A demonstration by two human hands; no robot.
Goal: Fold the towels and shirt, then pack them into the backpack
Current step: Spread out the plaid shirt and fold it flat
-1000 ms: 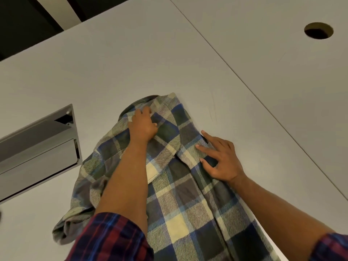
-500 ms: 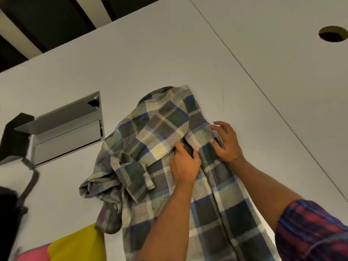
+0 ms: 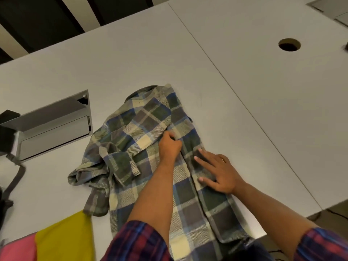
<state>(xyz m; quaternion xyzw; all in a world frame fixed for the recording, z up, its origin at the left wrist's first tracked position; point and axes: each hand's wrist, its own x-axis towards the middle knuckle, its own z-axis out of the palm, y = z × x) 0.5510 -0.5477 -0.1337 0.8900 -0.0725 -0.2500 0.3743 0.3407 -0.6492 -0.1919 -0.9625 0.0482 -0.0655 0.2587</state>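
— On the bench (image 3: 244, 91) lies the shirt (image 3: 150, 129); left hand (image 3: 170, 146) fingers pinch its front edge, right hand (image 3: 219, 173) pressing flat.
— That bunched sleeve (image 3: 105, 166) could fold crooked.

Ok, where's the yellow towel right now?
In the head view the yellow towel lies at the bottom left of the table, beside a pink towel and just below the plaid shirt's bunched sleeve.
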